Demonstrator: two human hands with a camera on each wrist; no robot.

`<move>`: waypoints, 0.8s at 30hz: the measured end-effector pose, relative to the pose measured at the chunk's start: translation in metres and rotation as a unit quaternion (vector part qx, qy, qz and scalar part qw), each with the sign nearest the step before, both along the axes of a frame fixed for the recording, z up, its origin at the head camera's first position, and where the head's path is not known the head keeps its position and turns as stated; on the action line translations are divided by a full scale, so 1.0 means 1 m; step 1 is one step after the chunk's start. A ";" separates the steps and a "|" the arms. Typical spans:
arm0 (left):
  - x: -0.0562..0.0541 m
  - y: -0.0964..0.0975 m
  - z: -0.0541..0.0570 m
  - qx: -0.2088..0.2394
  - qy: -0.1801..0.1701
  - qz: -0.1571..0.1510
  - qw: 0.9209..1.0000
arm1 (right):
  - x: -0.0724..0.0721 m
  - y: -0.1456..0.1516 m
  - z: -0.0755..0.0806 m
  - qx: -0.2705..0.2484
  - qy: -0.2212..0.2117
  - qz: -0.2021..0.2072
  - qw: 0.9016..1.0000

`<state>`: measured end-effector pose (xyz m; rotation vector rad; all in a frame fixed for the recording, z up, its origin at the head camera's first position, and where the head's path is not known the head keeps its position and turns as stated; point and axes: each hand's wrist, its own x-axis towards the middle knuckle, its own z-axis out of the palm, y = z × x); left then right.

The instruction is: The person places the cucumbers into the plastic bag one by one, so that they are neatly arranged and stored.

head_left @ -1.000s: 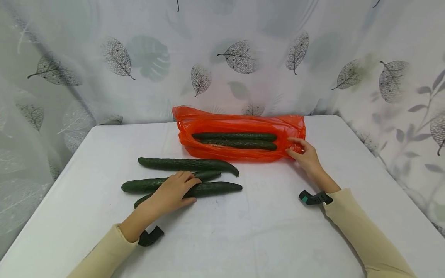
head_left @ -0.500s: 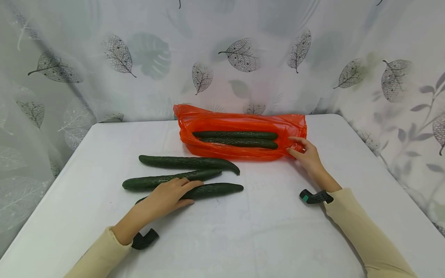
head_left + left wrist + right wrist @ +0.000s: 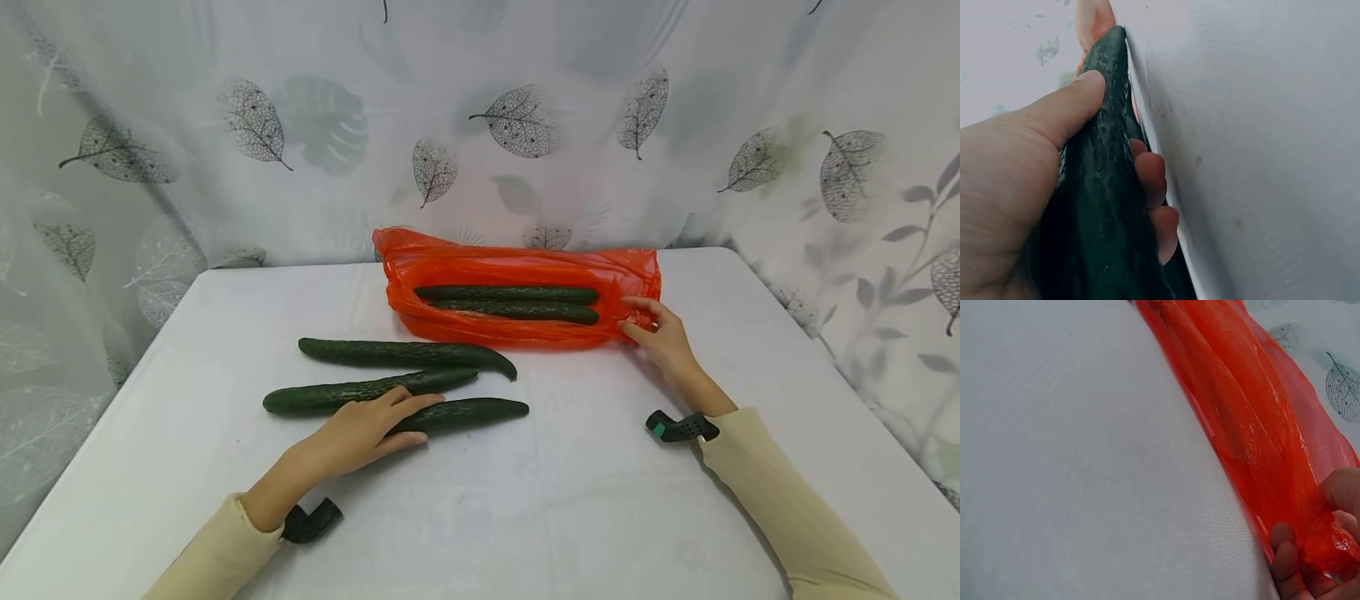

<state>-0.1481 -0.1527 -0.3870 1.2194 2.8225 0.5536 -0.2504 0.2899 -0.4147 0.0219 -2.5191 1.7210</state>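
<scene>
My left hand (image 3: pixel 360 435) grips the nearest cucumber (image 3: pixel 472 412); in the left wrist view the thumb lies along one side and the fingertips (image 3: pixel 1150 175) curl round the other. Behind it on the table lie a straight cucumber (image 3: pixel 315 398) and another with a bent end (image 3: pixel 405 353). At the back, a red plastic bag (image 3: pixel 517 260) lies with its opening spread, two cucumbers (image 3: pixel 510 294) side by side inside. My right hand (image 3: pixel 663 337) pinches the bag's right end; the right wrist view shows the crumpled film (image 3: pixel 1329 544) between thumb and fingers.
A white-covered table (image 3: pixel 570 500) carries everything. Behind it hangs a leaf-patterned curtain (image 3: pixel 480 125), close to the bag. Each wrist wears a black device (image 3: pixel 681 427) at the sleeve cuff.
My left hand has come toward the near side with the nearest cucumber, which now sits apart from the middle one and slightly further right. My right hand and the bag have stayed put.
</scene>
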 end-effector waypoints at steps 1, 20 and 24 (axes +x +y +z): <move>0.000 0.000 0.000 0.002 0.003 -0.001 1.000 | 0.000 0.000 0.000 0.000 0.000 0.000 1.000; -0.007 0.018 0.010 0.027 0.059 0.011 0.998 | 0.000 -0.001 -0.001 0.009 -0.001 0.002 1.000; -0.010 0.022 0.011 0.022 0.069 0.015 0.997 | 0.000 -0.001 -0.001 0.013 0.002 -0.003 1.000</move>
